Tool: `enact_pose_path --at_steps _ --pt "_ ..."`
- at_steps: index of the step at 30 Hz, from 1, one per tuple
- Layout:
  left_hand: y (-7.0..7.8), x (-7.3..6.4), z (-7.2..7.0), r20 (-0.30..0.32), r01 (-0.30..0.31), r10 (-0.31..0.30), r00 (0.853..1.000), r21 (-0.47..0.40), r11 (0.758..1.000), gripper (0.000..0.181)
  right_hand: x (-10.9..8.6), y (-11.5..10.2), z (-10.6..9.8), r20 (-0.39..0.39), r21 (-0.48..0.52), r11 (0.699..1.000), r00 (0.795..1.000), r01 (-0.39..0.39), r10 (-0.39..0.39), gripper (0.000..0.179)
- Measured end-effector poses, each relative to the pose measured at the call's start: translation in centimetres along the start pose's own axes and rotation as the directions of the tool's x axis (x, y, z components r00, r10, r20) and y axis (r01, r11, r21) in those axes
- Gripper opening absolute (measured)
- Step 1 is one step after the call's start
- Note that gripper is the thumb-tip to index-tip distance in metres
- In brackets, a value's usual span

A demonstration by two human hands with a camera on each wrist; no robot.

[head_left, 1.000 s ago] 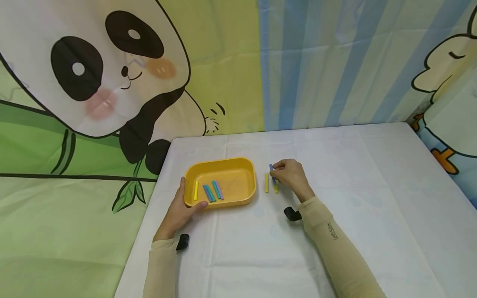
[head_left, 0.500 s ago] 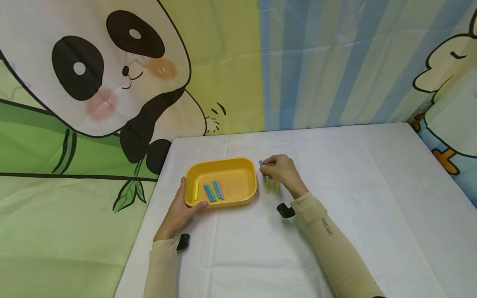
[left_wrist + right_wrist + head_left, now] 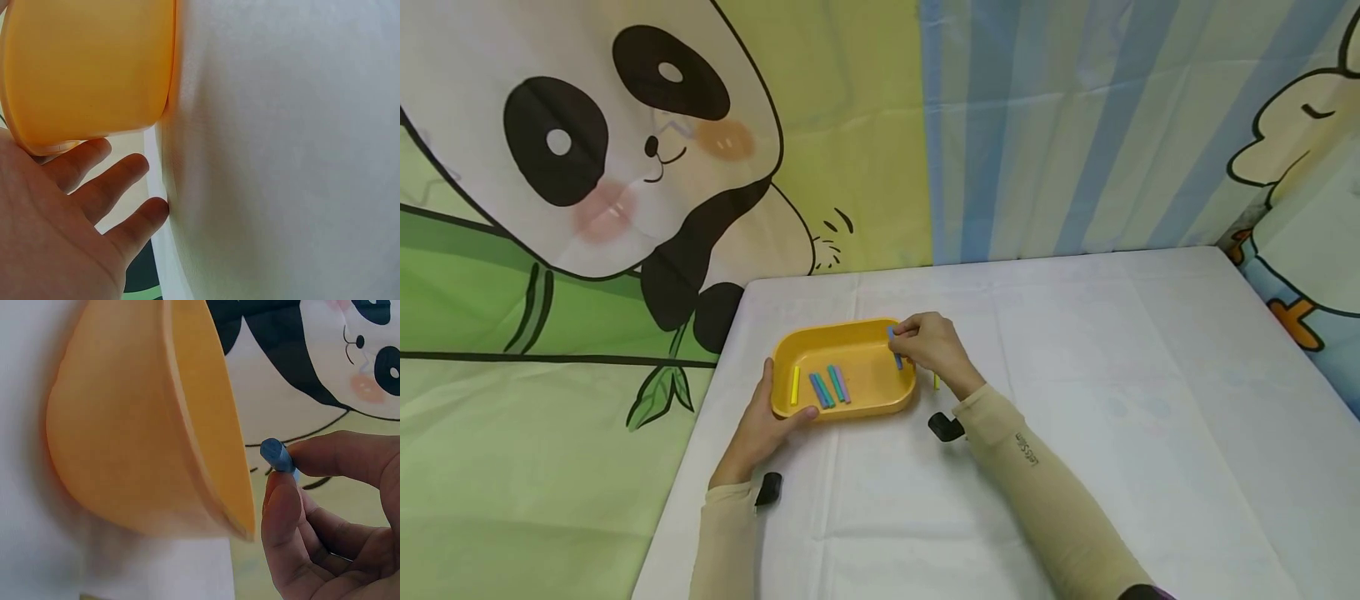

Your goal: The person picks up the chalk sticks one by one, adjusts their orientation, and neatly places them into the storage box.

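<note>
My right hand (image 3: 936, 346) pinches a blue stick of chalk (image 3: 895, 358) between thumb and fingertips, over the right end of a yellow-orange plastic tray (image 3: 868, 410). In the right wrist view the blue chalk's end (image 3: 273, 450) points toward the camera, just beyond the tray rim. The tray's left end is held by my left hand (image 3: 760, 429), thumb at the front rim and fingers along the side. Inside lie a yellow chalk (image 3: 795, 385) on the left and several blue, green and purple chalks (image 3: 826, 389) near the middle.
A yellow chalk (image 3: 936, 382) lies on the white-covered table (image 3: 1075, 433) right of the tray, partly hidden behind my right hand. A printed panda curtain (image 3: 715, 225) hangs beyond the table's back edge.
My right hand has carried the blue chalk leftward from above the yellow chalks on the table to over the tray's right end. The left hand and tray have stayed put.
</note>
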State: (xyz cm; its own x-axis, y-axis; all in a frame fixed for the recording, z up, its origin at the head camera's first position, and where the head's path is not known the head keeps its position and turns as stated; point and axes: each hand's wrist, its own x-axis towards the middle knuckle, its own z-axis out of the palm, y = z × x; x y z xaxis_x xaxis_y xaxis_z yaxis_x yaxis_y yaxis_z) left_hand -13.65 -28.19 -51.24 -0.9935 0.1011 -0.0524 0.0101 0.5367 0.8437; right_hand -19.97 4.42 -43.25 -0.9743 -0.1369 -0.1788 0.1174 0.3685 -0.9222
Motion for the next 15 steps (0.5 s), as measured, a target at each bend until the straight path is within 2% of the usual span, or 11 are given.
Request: enact_pose_path --at_steps 4,11,15 --pt "-0.3 0.0 0.0 -0.001 -0.007 0.007 1.000 -0.013 1.000 0.122 0.4 -0.2 1.5 0.023 0.006 1.000 1.000 0.003 -0.003 0.027" --pt "4.1 -1.5 -0.7 0.032 0.046 -0.045 0.998 -0.014 0.999 0.119 1.1 -0.7 3.7 0.040 -0.032 0.999 0.999 0.005 -0.004 0.023" --pt "4.0 -1.4 -0.7 0.034 0.049 -0.049 0.998 -0.013 0.999 0.118 1.6 -0.6 4.7 0.067 -0.026 1.000 0.998 -0.001 0.003 0.020"
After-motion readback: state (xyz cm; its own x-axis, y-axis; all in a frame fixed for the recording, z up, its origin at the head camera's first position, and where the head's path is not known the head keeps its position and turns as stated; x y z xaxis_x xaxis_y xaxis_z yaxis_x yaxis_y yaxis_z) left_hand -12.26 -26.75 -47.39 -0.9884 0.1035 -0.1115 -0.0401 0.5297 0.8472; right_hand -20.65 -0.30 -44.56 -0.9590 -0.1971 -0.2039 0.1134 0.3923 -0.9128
